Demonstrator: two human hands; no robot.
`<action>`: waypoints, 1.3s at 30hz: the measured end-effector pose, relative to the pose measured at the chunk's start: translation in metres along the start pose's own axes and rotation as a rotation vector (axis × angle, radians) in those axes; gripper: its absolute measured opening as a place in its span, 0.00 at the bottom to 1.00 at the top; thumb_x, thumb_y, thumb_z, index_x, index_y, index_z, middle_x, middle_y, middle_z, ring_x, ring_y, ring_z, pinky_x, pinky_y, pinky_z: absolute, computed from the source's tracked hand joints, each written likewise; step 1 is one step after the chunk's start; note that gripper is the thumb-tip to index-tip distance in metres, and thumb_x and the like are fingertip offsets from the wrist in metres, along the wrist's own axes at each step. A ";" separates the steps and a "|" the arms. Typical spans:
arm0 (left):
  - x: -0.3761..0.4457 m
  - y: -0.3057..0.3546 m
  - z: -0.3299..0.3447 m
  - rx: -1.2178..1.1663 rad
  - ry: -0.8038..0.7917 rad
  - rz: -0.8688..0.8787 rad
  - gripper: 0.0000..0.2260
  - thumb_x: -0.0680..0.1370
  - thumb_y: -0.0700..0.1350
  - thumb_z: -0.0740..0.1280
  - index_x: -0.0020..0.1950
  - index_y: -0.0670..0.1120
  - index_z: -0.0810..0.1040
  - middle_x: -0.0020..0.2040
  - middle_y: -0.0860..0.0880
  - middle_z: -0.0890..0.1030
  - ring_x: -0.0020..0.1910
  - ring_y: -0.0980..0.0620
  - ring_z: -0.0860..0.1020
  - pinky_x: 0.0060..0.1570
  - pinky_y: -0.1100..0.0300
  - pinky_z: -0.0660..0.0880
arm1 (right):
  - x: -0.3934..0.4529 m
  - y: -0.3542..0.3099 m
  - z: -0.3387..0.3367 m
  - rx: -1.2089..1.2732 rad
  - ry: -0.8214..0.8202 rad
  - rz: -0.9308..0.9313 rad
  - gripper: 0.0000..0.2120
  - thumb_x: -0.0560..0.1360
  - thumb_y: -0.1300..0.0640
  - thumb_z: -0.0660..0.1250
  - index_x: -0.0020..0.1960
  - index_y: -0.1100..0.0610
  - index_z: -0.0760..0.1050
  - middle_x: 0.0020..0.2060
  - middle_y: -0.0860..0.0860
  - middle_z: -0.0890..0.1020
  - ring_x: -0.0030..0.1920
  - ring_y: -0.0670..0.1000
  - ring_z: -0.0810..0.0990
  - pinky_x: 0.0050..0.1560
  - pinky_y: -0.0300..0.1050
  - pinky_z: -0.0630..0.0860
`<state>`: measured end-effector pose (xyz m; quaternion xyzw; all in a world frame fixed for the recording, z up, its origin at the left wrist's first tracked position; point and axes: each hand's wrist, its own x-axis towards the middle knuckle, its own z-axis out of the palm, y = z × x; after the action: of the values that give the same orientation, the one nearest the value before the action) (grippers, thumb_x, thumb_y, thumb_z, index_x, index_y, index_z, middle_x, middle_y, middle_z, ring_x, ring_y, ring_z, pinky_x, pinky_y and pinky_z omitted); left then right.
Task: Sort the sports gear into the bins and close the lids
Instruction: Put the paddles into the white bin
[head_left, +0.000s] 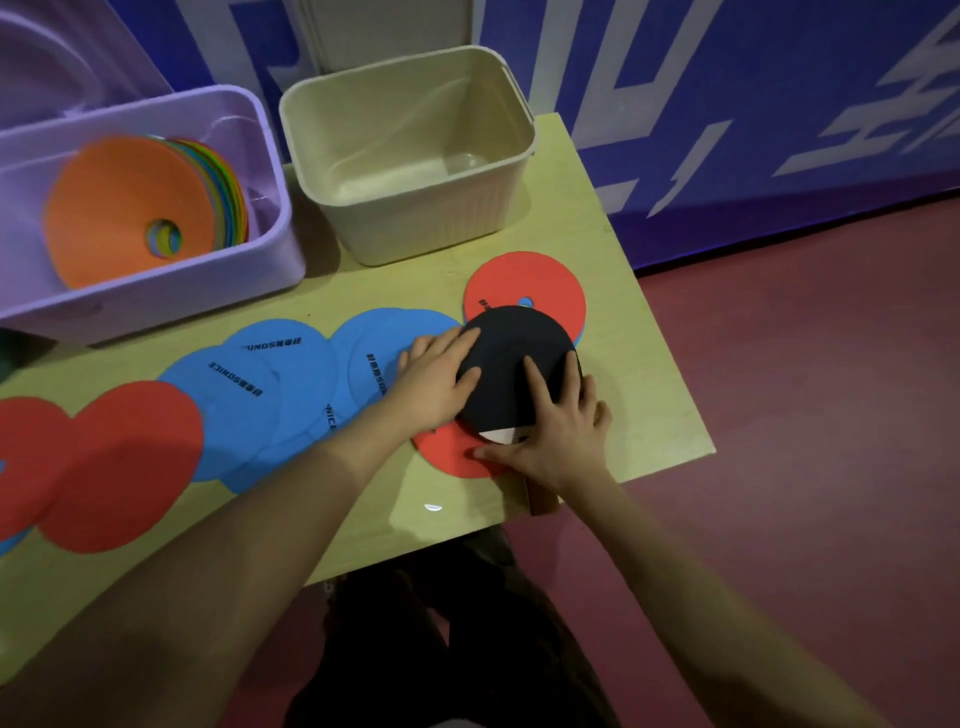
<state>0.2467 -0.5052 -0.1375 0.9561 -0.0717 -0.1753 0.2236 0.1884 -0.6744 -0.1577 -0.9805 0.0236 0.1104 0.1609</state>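
head view shows a pale wooden table (649, 332) with a flat matte top, carrying two open plastic bins at its far side. lilac bin (270, 156), smooth-walled with rounded corners, holds a nested stack of thin cones (130, 208), orange on top. beige bin (410, 78), ribbed on its outer wall, holds nothing visible. no lid is on either bin; a lilac panel behind may be a lid, not certain. flat round markers lie overlapping across the table: red discs (119, 462) at left, blue discs (270, 395) printed with dark lettering in the middle, another red disc (519, 280) near the beige bin. they look thin and flexible.

a black-faced table tennis paddle (509, 358) lies on red and blue discs near the table's right edge, its handle under the right wrist. left hand (436, 384) rests flat on the blade's left edge, fingers straight and close together. right hand (556, 436) lies on the blade near the neck, fingers spread.

judgement: sorting is under way, paddle being taken up. next move calls for a firm hold without dragging the discs beneath, then a lift, probably to the beige bin.
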 end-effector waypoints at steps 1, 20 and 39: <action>0.002 0.000 0.000 0.000 -0.012 0.004 0.24 0.81 0.52 0.56 0.76 0.53 0.55 0.76 0.51 0.58 0.71 0.47 0.56 0.68 0.49 0.53 | 0.000 0.000 0.002 0.002 0.027 -0.007 0.56 0.55 0.23 0.65 0.76 0.43 0.52 0.76 0.60 0.49 0.71 0.67 0.55 0.66 0.63 0.57; -0.109 -0.052 -0.123 0.041 0.669 0.028 0.27 0.75 0.56 0.54 0.70 0.46 0.69 0.63 0.38 0.72 0.56 0.37 0.71 0.57 0.45 0.71 | -0.017 -0.143 -0.077 0.113 0.362 -0.564 0.43 0.59 0.29 0.64 0.69 0.47 0.69 0.72 0.57 0.63 0.66 0.68 0.63 0.60 0.63 0.67; -0.330 -0.275 -0.299 0.233 0.931 -0.060 0.25 0.75 0.53 0.57 0.67 0.41 0.70 0.66 0.35 0.68 0.63 0.36 0.69 0.61 0.43 0.67 | -0.107 -0.468 -0.061 0.139 0.508 -1.017 0.42 0.58 0.30 0.70 0.67 0.50 0.73 0.70 0.58 0.67 0.65 0.68 0.67 0.60 0.62 0.68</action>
<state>0.0659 -0.0693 0.0887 0.9534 0.0444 0.2741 0.1183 0.1350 -0.2497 0.0673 -0.8514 -0.4060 -0.2216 0.2473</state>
